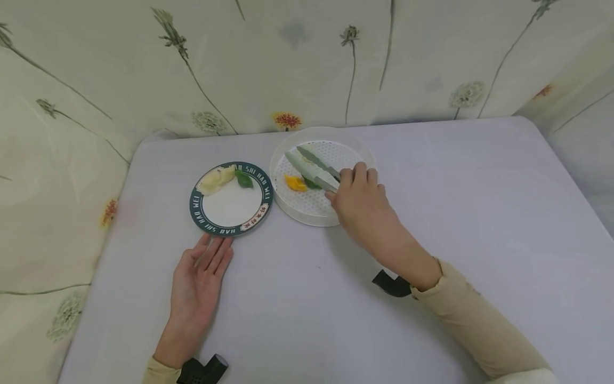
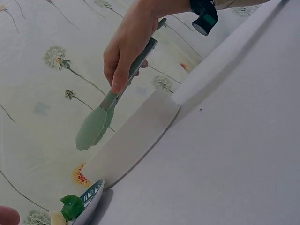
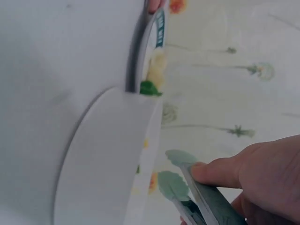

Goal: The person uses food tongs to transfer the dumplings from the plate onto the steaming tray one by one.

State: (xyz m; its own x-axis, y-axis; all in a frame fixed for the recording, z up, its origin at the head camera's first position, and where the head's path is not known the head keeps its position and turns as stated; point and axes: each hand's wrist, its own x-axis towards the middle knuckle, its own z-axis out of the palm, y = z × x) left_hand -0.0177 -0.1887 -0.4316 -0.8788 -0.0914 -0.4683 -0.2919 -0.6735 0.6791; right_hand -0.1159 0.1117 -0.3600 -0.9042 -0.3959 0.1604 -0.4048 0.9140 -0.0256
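My right hand (image 1: 366, 210) grips green-tipped tongs (image 1: 307, 169) over a round white tray (image 1: 304, 216) with a perforated base. The left wrist view shows the tongs (image 2: 95, 126) raised above the tray's wall, their tips close together; whether anything is between them I cannot tell. Inside the tray lie a yellow piece (image 1: 295, 183) and a green piece (image 1: 310, 183), partly behind the tongs. My left hand (image 1: 195, 288) lies palm up, its straight fingertips at the near rim of a green-rimmed plate (image 1: 227, 208). That plate carries pale yellow food pieces (image 1: 215, 180) and a green piece (image 1: 244, 179).
The plate stands left of the tray, their rims touching or nearly so. Both are toward the far edge of a table with a white cloth (image 1: 460, 213). Behind hangs a flower-patterned curtain (image 1: 307, 64).
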